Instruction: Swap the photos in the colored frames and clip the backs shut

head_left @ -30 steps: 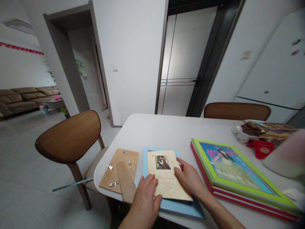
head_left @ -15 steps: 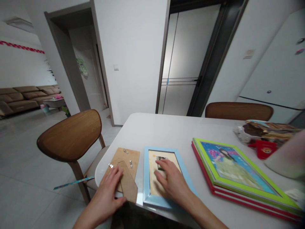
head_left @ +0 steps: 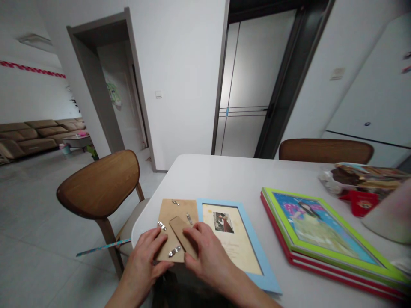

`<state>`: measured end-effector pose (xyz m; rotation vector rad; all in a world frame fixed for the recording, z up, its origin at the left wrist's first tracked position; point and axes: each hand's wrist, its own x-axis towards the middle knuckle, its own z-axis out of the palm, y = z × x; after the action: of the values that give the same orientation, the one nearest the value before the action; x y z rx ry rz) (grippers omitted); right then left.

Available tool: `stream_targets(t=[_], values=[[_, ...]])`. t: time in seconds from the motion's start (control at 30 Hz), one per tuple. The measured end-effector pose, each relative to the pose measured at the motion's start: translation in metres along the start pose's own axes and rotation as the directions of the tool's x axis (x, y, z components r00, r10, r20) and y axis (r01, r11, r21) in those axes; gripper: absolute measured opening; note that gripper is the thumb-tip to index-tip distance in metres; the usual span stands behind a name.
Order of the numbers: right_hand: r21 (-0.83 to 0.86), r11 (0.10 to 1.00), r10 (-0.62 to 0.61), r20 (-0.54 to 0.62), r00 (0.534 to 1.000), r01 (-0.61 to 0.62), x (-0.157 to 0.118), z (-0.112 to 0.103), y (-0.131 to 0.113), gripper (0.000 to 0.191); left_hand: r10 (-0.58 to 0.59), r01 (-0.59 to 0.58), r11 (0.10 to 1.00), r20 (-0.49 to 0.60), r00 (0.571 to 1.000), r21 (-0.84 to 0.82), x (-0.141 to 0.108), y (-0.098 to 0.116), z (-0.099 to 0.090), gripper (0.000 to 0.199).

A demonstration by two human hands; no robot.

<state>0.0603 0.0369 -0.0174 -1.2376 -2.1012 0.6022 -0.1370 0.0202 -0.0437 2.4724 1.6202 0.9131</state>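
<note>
A brown backing board (head_left: 165, 248) with several silver metal clips and a hinged stand leg (head_left: 179, 226) lies at the table's near edge. My left hand (head_left: 146, 256) grips its left side, fingers on top and thumb at the near edge. My right hand (head_left: 208, 252) pinches the right side by the stand leg, its fingertips over the leg. Against the board's right side lies a light blue picture frame (head_left: 248, 222), face up, with a small photo (head_left: 224, 223) on cream paper. My right hand and forearm cover the frame's lower left part.
On the right of the white table (head_left: 218, 173) lies a stack of picture frames, a green one (head_left: 282, 218) on top. Beyond are a red packet (head_left: 364, 203) and a pale rounded object (head_left: 390, 214). Wooden chairs stand at left (head_left: 99, 184) and back right (head_left: 326, 150).
My right hand has left the blue frame's photo and moved left onto the backing board. The board has turned slightly and shifted right against the frame, and its lower clip now shows.
</note>
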Motion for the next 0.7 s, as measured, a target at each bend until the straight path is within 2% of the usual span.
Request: stream_targets(t=[0.07, 0.17, 0.27, 0.37, 0.5, 0.7], values=[[-0.004, 1.000, 0.016, -0.010, 1.000, -0.016, -0.014, -0.025, 0.013, 0.035, 0.025, -0.022, 0.998, 0.043, 0.999, -0.059, 0.012, 0.031, 0.004, 0.044], [-0.040, 0.995, 0.089, 0.007, 0.996, -0.088, -0.036, -0.055, 0.039, 0.034, 0.049, -0.030, 0.990, 0.135, 0.990, -0.138, 0.027, 0.070, 0.021, 0.040], [-0.099, 0.983, 0.158, 0.023, 0.987, -0.155, -0.050, -0.069, 0.062, 0.033, 0.060, -0.021, 0.984, 0.214, 0.975, -0.179, 0.037, 0.091, 0.041, 0.038], [-0.165, 0.972, 0.171, -0.003, 0.985, -0.169, -0.054, -0.071, 0.074, 0.034, 0.050, -0.003, 0.984, 0.255, 0.966, -0.181, 0.041, 0.096, 0.054, 0.028], [-0.258, 0.951, 0.167, -0.032, 0.985, -0.170, -0.055, -0.064, 0.079, 0.036, 0.043, 0.002, 0.988, 0.286, 0.957, -0.155, 0.044, 0.096, 0.057, 0.015], [-0.336, 0.931, 0.142, -0.028, 0.989, -0.143, -0.058, -0.062, 0.080, 0.032, 0.046, 0.009, 0.982, 0.287, 0.957, -0.189, 0.040, 0.098, 0.055, 0.021]])
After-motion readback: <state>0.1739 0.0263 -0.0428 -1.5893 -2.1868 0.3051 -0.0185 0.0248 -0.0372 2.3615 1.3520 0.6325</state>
